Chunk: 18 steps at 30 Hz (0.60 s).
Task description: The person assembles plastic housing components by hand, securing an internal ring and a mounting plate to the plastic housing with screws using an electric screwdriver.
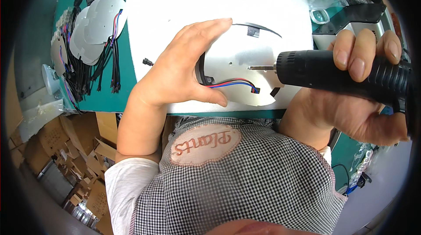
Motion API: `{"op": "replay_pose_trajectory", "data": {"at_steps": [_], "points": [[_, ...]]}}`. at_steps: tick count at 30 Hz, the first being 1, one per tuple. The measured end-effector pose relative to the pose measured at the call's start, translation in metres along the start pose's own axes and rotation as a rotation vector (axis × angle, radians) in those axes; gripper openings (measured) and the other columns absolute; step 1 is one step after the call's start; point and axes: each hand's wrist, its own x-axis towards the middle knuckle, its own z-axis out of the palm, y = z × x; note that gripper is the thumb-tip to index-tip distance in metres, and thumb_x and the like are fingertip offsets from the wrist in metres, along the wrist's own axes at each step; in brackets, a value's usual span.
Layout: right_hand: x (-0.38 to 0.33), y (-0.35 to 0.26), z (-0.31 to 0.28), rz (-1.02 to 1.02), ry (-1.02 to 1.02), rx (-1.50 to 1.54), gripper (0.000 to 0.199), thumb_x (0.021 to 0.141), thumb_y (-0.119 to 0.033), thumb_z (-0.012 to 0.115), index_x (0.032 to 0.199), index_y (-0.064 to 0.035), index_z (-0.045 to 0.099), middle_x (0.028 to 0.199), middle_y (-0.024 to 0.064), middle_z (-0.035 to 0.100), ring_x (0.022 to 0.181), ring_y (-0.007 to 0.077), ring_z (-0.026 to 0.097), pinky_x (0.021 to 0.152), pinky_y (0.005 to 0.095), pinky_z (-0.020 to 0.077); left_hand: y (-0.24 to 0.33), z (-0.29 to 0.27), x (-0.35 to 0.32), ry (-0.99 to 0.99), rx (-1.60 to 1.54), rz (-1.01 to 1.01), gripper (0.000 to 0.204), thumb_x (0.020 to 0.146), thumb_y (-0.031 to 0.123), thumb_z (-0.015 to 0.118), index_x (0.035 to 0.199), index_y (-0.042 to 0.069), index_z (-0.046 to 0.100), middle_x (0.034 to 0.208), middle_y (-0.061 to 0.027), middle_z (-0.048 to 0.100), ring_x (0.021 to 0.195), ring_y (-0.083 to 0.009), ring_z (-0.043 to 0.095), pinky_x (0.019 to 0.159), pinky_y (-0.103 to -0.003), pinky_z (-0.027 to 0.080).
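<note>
My left hand (186, 66) is curved around the left side of a round silver metal plate (239, 53), its thumb and fingers spread along the black rim. Red, black and blue wires (237, 80) run across the plate's near part to a small black connector (255, 90). In my right hand (357, 90) is a black electric screwdriver (322, 69), held level from the right. Its thin metal bit (262, 67) reaches over the plate, with the tip at a spot near the plate's middle. Whether a screw sits under the tip is too small to tell.
A white foam sheet (153, 11) lies under the work on a green table mat (127, 97). Several silver plates with wires (103, 20) are stacked at the left beside bundled black cables (83, 68). Clear plastic rings (320, 15) lie at the far right. Cardboard boxes (52, 136) stand lower left.
</note>
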Motion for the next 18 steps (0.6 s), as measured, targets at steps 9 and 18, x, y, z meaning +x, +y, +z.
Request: {"op": "replay_pose_trajectory", "data": {"at_steps": [9, 18], "points": [[0.003, 0.009, -0.004, 0.0, -0.057, 0.027, 0.079, 0.075, -0.064, 0.069, 0.121, -0.0043, 0.046, 0.094, 0.0101, 0.054, 0.083, 0.0174, 0.054, 0.076, 0.031, 0.0431, -0.005, -0.002, 0.002, -0.024, 0.027, 0.011, 0.115, 0.043, 0.04, 0.091, 0.142, 0.005, 0.042, 0.136, -0.0165, 0.051, 0.126, -0.0353, 0.046, 0.107, -0.044, 0.035], [0.005, 0.017, 0.01, 0.014, -0.109, 0.029, 0.086, 0.074, -0.067, 0.069, 0.121, 0.0004, 0.043, 0.09, 0.0109, 0.053, 0.085, 0.0174, 0.052, 0.078, 0.0298, 0.0413, -0.007, 0.0, 0.002, -0.023, 0.013, 0.0, 0.114, 0.043, 0.036, 0.091, 0.142, 0.006, 0.043, 0.136, -0.0163, 0.051, 0.126, -0.0358, 0.045, 0.107, -0.044, 0.035]]}}
